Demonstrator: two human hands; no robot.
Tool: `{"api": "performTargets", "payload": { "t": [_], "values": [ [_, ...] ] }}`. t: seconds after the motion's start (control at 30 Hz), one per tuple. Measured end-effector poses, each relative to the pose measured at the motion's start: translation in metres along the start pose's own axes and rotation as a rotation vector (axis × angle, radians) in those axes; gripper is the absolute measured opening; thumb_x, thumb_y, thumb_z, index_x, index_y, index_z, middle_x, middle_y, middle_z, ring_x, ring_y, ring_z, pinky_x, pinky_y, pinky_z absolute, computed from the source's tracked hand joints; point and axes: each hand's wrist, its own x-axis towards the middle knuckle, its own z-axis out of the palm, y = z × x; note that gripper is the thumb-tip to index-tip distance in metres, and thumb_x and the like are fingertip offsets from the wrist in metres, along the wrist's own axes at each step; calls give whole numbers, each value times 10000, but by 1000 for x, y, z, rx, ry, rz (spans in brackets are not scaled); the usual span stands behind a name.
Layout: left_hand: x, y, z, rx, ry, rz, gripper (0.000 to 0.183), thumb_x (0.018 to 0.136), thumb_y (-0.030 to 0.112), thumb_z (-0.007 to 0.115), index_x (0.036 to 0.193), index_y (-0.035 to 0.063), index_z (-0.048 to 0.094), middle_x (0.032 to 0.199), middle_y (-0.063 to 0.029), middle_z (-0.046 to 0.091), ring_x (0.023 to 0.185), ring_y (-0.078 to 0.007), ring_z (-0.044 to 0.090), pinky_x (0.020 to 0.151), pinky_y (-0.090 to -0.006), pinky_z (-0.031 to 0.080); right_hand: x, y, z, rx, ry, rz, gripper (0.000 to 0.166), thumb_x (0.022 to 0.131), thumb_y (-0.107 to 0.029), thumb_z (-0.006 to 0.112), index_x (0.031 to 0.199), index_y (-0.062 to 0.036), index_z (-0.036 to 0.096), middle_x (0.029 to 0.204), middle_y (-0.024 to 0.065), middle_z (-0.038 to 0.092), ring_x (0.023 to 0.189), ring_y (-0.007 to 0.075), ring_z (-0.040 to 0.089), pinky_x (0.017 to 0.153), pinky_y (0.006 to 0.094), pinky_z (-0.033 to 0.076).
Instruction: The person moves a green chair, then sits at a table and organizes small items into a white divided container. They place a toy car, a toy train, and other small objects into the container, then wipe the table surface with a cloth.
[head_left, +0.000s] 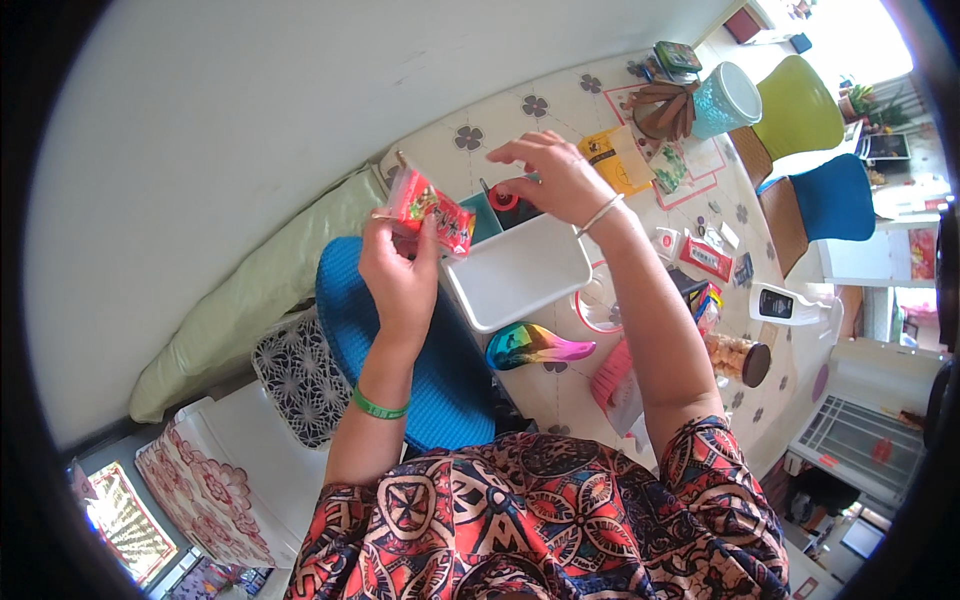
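Note:
A red printed plastic packet (439, 214) is pinched between the thumb and fingers of my left hand (401, 277), near the left end of a white rectangular plastic tray (521, 274). Over the far side of that tray, my right hand (551, 176) is held with its fingers apart and nothing visible in them. Beneath it lie a red round item (502, 199) and dark things, partly hidden by the hand. A teal container (481, 214) shows between the packet and the tray. A rainbow-coloured hairbrush (536, 346) lies close to the tray's near edge.
On the flowered tablecloth (495, 112) are a yellow packet (616, 159), a turquoise bin (726, 101), a white bottle (787, 304) and a dark-lidded jar (739, 360). A blue-covered chair (442, 375) stands at the table's left; a green chair (799, 109) and another blue chair (832, 199) stand beyond.

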Motion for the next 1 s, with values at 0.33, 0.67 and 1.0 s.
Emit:
{"api": "performTargets", "payload": {
  "t": [0.33, 0.67, 1.0],
  "values": [
    [7, 15, 10, 49, -32, 69, 174, 885, 65, 713, 981, 5, 581, 827, -99, 604, 645, -201, 637, 583, -320, 523, 8, -13, 18, -141, -8, -87, 75, 791, -104, 710, 860, -92, 684, 852, 40, 637, 953, 248, 563, 897, 382, 451],
    [-13, -23, 26, 248, -110, 186, 158, 833, 49, 725, 906, 27, 587, 797, -113, 581, 712, -292, 586, 638, -389, 493, 19, -28, -20, 16, 65, -225, 9, 965, -67, 579, 957, -66, 583, 865, 50, 706, 800, 239, 659, 768, 352, 526],
    [-13, -1, 23, 419, -19, 274, 467, 704, 64, 785, 1120, 68, 572, 1039, -129, 576, 989, -341, 508, 899, -449, 395, 25, -34, -18, 291, 102, 123, 35, 983, -56, 524, 964, -28, 515, 788, 114, 682, 694, 215, 674, 663, 332, 544]
  ]
}}
